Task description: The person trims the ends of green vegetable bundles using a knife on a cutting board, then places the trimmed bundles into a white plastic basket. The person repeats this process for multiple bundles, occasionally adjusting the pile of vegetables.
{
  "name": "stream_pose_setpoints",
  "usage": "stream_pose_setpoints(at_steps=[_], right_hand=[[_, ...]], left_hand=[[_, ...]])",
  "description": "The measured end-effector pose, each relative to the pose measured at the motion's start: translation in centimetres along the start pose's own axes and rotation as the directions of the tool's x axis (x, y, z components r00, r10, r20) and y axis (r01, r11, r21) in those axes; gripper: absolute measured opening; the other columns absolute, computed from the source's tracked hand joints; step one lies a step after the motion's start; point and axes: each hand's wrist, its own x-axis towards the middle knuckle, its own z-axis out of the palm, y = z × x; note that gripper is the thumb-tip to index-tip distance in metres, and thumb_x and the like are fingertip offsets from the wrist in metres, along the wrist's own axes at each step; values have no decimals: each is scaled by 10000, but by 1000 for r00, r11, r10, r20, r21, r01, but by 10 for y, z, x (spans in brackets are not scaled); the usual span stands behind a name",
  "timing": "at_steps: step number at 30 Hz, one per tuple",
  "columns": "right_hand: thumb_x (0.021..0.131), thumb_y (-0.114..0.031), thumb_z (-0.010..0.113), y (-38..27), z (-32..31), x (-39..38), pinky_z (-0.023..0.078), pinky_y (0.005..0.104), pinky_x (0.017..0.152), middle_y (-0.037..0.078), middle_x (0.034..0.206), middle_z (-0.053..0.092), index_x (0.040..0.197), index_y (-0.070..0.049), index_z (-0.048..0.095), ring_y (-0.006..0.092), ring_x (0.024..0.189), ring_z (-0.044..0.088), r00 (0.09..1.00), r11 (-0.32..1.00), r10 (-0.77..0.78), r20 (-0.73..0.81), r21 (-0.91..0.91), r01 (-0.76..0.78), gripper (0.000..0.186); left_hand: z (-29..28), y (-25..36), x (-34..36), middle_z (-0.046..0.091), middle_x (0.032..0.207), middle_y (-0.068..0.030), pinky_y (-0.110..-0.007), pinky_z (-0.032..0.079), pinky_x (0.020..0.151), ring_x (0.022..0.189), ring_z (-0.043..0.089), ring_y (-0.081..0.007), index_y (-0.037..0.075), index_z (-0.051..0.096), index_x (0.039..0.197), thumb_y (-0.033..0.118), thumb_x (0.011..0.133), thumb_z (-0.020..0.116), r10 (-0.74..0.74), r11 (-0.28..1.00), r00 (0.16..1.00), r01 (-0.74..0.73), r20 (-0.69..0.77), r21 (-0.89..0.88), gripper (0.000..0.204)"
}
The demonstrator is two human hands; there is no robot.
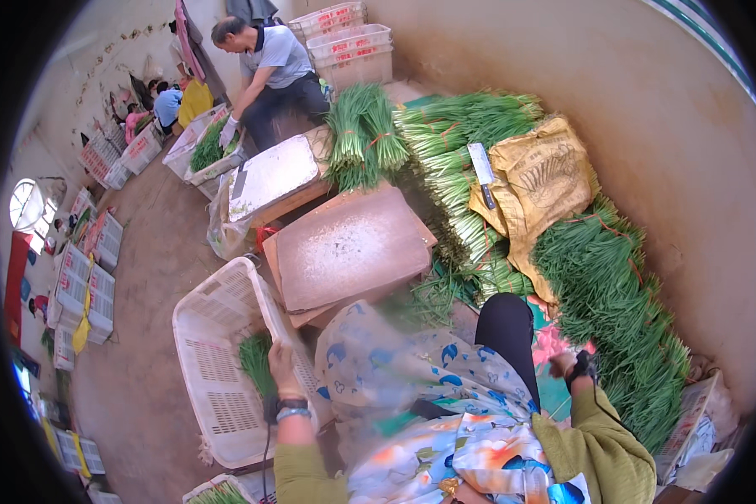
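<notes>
landmark: the brown board [353, 248], a flat slab with pale scuffs, in front of the wearer's knees.
basket: the white basket [218, 420], slatted and open-topped, stands just left of the brown board and reaches nearer the wearer.
bunch: a small green bunch [256, 363] lies inside the white basket, nearer than the brown board and to its left.
left hand: the left hand [284, 370], banded at the wrist, is at the basket's right rim beside the bunch, fingers bent (rim or stalks, i cannot tell which it grips, nor how tightly).
right hand: the right hand [565, 364] is well to the right of the brown board and nearer the wearer, fingers partly curled; i cannot tell whether it has hold of anything.
green pile: the long green pile [617, 319], tied in places, lies beside the right hand, right of the brown board.
cleaver: the cleaver [482, 168] lies at the left edge of the yellow sack [546, 168], beyond and right of the brown board.
co-worker: a seated person [281, 63], beyond and left of the brown board, leans over a crate of greens, a gloved hand [229, 132] at them.
</notes>
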Motion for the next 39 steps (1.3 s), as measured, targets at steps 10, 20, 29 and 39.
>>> stream_pose_setpoints(at_steps=[10, 20, 29, 39], right_hand=[[873, -353, 700, -106, 75, -73, 569, 426, 763, 174, 1038, 713, 1048, -27, 723, 338, 906, 690, 993, 662, 109, 42, 742, -104, 371], [861, -335, 707, -195, 128, -152, 546, 428, 834, 206, 1114, 680, 1117, -7, 690, 351, 990, 665, 868, 181, 373, 327, 892, -414, 416], [851, -320, 712, -244, 143, -167, 526, 430, 898, 235, 1182, 650, 1179, 11, 661, 363, 1065, 643, 813, -72, 400, 424, 899, -433, 469], [839, -302, 719, -166, 175, -207, 503, 432, 969, 267, 1257, 617, 1248, 31, 628, 376, 1148, 618, 651, -328, 572, 499, 867, -376, 535]], left_hand=[[-107, -129, -87, 703, 1147, -202, -443, 512, 886, 1037, 667, -380, -52, 597, 1277, 365, 879, 716, -233, 470, 915, -191, 330, 862, 588], [189, 123, 75, 719, 1098, -160, -406, 541, 832, 982, 684, -327, -29, 604, 1272, 321, 916, 684, 247, 163, 504, -864, 828, 477, 505], [460, 353, 50, 715, 1110, -150, -389, 541, 833, 994, 678, -306, -12, 615, 1264, 301, 929, 669, 285, -156, 141, -969, 948, 191, 462], [517, 334, 29, 710, 1124, -139, -371, 542, 835, 1007, 671, -283, 7, 628, 1255, 279, 943, 653, 178, -201, 185, -955, 966, 220, 415]])
